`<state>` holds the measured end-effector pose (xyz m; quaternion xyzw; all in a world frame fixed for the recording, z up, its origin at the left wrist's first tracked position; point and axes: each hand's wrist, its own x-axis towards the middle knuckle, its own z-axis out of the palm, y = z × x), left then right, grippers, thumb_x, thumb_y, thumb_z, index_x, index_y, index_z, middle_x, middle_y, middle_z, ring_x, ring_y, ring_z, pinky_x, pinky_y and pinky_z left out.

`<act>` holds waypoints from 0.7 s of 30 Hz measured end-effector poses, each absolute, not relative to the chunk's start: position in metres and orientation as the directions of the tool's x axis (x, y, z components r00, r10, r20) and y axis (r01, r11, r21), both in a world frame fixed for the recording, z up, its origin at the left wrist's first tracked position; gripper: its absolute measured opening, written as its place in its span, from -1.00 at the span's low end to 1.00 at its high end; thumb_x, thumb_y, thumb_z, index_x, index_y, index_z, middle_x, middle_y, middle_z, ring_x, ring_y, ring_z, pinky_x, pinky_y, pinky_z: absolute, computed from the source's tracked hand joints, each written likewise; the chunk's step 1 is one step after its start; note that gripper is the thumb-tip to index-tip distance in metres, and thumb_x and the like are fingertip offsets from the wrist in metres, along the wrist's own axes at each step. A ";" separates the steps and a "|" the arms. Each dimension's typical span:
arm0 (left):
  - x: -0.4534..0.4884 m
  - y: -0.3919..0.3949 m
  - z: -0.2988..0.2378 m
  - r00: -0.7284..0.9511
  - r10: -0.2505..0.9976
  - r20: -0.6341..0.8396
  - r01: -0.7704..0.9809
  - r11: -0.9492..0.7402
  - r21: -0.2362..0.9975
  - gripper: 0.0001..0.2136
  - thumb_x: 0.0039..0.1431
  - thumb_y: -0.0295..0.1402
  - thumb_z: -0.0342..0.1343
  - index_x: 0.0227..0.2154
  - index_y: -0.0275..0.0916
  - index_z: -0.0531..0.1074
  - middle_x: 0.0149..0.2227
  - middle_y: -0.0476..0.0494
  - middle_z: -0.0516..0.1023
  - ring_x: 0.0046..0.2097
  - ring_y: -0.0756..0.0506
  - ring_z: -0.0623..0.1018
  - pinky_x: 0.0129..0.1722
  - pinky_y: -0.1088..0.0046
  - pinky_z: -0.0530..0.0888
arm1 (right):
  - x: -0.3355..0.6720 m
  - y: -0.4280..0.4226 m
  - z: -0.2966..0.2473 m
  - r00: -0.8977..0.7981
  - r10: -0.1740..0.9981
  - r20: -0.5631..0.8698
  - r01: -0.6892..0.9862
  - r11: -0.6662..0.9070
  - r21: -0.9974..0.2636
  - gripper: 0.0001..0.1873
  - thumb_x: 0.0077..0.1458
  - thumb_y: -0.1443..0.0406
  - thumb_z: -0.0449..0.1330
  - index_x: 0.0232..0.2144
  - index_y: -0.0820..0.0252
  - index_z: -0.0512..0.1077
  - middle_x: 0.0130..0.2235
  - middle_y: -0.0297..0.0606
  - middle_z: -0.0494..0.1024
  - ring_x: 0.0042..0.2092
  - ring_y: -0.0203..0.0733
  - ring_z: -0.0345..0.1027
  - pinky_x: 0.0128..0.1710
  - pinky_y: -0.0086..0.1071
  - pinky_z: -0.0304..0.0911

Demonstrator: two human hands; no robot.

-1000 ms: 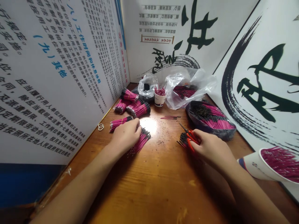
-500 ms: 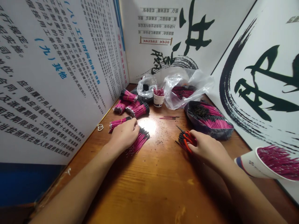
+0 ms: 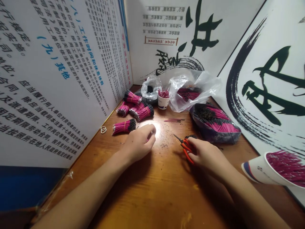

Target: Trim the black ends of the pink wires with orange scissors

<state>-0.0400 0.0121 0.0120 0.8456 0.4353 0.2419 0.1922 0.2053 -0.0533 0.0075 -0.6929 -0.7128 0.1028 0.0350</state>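
Observation:
My left hand (image 3: pixel 141 140) is closed above the wooden table, fingers curled inward. A bit of pink wire (image 3: pixel 148 138) shows between its fingers; the rest of what it grips is hidden by the hand. Beside it on the left lies a banded bundle of pink wires with black ends (image 3: pixel 124 126). My right hand (image 3: pixel 205 152) is wrapped around orange-handled scissors (image 3: pixel 187 149), their dark pointed blades directed up and left. Black wire ends (image 3: pixel 191 136) peek out just behind that hand; the rest of those wires is covered.
More banded wire bundles (image 3: pixel 140 108) are piled at the back left. A paper cup of wires (image 3: pixel 163 102) stands near clear plastic bags (image 3: pixel 177 101). At right are a dark bag of wires (image 3: pixel 214 135) and a tilted cup (image 3: pixel 259 168). Loose wires (image 3: pixel 173 120) and dark scraps (image 3: pixel 164 145) lie mid-table.
My left hand has moved right, and the loose wires that fanned out beside it no longer show. The scissors have shifted slightly left and down, and fewer wires show by my right hand.

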 end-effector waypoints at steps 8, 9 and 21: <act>-0.036 0.007 0.015 0.546 0.808 0.222 0.609 -0.564 0.557 -0.89 0.21 -0.44 -0.08 -0.39 -0.19 0.31 -0.40 -0.02 0.42 -0.35 -0.06 0.39 -0.33 0.41 0.28 | 0.198 -0.056 0.007 -0.005 0.999 -0.052 0.983 -0.004 -0.183 -0.89 0.06 0.30 0.13 -0.45 0.12 0.23 -0.42 -0.30 0.49 -0.41 -0.21 0.27 -0.47 -0.39 -0.16; -0.035 0.007 0.016 0.552 0.804 0.224 0.601 -0.569 0.561 -0.89 0.21 -0.44 -0.08 -0.39 -0.20 0.32 -0.40 -0.02 0.42 -0.35 -0.06 0.39 -0.33 0.42 0.28 | 0.198 -0.056 0.006 -0.004 0.999 -0.043 0.981 -0.004 -0.192 -0.88 0.06 0.30 0.13 -0.46 0.12 0.22 -0.43 -0.30 0.48 -0.41 -0.21 0.26 -0.48 -0.39 -0.16; -0.019 -0.012 0.006 0.684 0.719 0.125 0.300 -0.433 0.850 -0.85 0.29 -0.26 0.00 -0.23 -0.22 0.35 -0.38 0.01 0.42 -0.39 0.00 0.34 -0.39 0.48 0.27 | 0.177 -0.065 0.010 -0.182 0.979 0.094 0.383 0.159 -0.910 -0.87 -0.06 0.38 0.17 -0.45 0.13 0.25 -0.46 -0.42 0.36 -0.42 -0.31 0.26 -0.41 -0.46 0.19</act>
